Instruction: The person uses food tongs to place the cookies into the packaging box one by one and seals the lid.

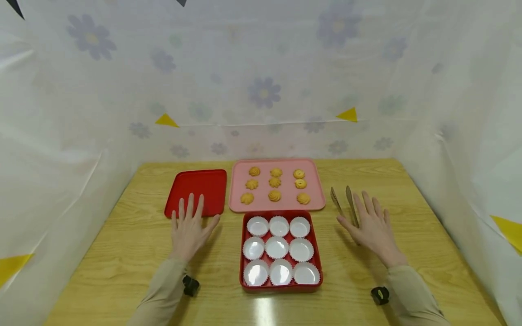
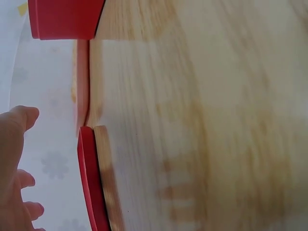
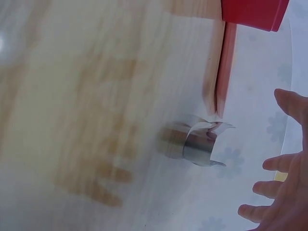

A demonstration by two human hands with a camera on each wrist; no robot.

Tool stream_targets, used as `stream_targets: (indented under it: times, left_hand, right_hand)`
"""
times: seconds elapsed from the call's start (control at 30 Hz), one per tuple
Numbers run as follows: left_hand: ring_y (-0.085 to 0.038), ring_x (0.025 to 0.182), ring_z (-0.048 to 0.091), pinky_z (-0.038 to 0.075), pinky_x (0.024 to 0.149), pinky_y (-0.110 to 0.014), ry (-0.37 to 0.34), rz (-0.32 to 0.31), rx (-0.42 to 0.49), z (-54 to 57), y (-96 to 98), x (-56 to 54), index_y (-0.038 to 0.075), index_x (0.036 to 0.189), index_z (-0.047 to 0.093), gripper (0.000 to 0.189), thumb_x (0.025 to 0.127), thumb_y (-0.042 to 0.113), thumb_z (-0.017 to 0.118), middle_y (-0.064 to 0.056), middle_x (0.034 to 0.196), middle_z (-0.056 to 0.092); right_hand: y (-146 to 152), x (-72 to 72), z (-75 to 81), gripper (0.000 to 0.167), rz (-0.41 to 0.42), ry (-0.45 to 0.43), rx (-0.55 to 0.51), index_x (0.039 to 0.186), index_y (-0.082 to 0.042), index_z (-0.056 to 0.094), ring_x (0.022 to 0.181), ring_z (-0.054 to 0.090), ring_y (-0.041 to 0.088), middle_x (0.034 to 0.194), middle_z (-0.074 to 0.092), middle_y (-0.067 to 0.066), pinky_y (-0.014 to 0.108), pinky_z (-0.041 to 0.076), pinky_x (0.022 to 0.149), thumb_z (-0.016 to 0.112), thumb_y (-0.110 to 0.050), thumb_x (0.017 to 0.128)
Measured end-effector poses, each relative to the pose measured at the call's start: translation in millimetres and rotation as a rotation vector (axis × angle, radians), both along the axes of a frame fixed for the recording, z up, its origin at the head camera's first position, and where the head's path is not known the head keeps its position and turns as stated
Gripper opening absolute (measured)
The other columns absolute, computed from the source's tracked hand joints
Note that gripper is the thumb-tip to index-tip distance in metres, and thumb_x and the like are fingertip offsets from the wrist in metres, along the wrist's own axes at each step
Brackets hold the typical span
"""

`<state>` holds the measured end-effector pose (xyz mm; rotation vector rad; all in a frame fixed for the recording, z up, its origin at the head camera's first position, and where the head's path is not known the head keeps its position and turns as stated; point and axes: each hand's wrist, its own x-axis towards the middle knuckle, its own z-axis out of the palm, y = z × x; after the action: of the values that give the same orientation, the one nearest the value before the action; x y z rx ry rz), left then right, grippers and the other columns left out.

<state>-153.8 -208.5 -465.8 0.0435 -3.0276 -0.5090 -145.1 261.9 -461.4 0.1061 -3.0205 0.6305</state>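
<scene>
- Left hand (image 1: 189, 233): fingers spread, holding nothing, raised near the red tray (image 1: 200, 186) — apart from it in the wrist view.
- Right hand (image 1: 372, 230): likewise spread and unladen, above the tongs (image 1: 351, 203), which presumably lie there to suit that hand's reach.
- Box (image 1: 281, 289): on the table (image 1: 110, 267), between the hands; its nine cups (image 1: 277, 247) stand in three rows, probably to keep contents separate.
- Pink tray (image 1: 287, 194): just behind the box; its nine cookies (image 1: 275, 195) lie in a loose grid — probably spaced for single handling.
</scene>
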Motion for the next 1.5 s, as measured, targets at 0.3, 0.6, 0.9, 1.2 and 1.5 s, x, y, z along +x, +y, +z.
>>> stream_targets:
  times: [0.3, 0.6, 0.9, 1.2, 1.5]
  left_hand:
    - [-0.047, 0.155, 0.008, 0.013, 0.123, -0.064, -0.082, -0.058, 0.270, 9.2, 7.2, 4.2, 0.008, 0.161, 0.021, 0.083, 0.100, 0.056, 0.048, -0.022, 0.168, 0.015]
    - [-0.040, 0.145, 0.040, 0.034, 0.118, -0.054, -0.172, -0.096, 0.510, 19.5, 29.6, 13.4, 0.002, 0.152, 0.039, 0.074, 0.099, 0.050, 0.057, -0.020, 0.158, 0.041]
    - [-0.036, 0.110, 0.070, 0.059, 0.089, -0.043, -0.185, -0.137, 0.645, 19.3, 56.6, 21.0, -0.003, 0.134, 0.059, 0.054, 0.094, 0.032, 0.069, -0.021, 0.126, 0.068]
    - [-0.029, 0.092, 0.074, 0.062, 0.076, -0.037, -0.178, -0.116, 0.682, 18.9, 70.2, 21.4, -0.007, 0.123, 0.066, 0.042, 0.091, 0.018, 0.072, -0.022, 0.111, 0.073]
    - [-0.020, 0.076, 0.074, 0.060, 0.067, -0.030, -0.153, -0.104, 0.667, 19.4, 75.1, 21.1, -0.004, 0.105, 0.075, 0.022, 0.088, 0.010, 0.073, -0.019, 0.098, 0.077]
  right_hand:
    - [0, -5.1, 4.1, 0.093, 0.022, -0.064, -0.171, 0.159, 0.002, 0.014, 0.144, 0.017, 0.062, 0.162, 0.009, 0.037, 0.077, 0.019, 0.110, 0.054, -0.054, 0.098]
    - [0, -4.8, 7.2, 0.095, 0.006, -0.140, -0.285, 0.155, 0.012, 0.014, 0.142, 0.021, 0.062, 0.157, 0.017, 0.043, 0.074, 0.024, 0.112, 0.056, -0.050, 0.098]
    - [1, -5.5, 5.1, 0.096, 0.015, -0.186, -0.275, 0.155, 0.013, 0.012, 0.142, 0.022, 0.062, 0.156, 0.019, 0.044, 0.073, 0.026, 0.111, 0.054, -0.052, 0.098]
    - [-2, -7.7, 4.8, 0.098, 0.019, -0.246, -0.174, 0.152, 0.018, 0.011, 0.134, 0.030, 0.066, 0.149, 0.024, 0.050, 0.073, 0.034, 0.106, 0.058, -0.049, 0.098]
    - [-3, -12.3, 3.5, 0.098, 0.012, -0.240, -0.093, 0.149, 0.022, 0.016, 0.124, 0.040, 0.067, 0.136, 0.033, 0.055, 0.072, 0.040, 0.098, 0.061, -0.047, 0.096]
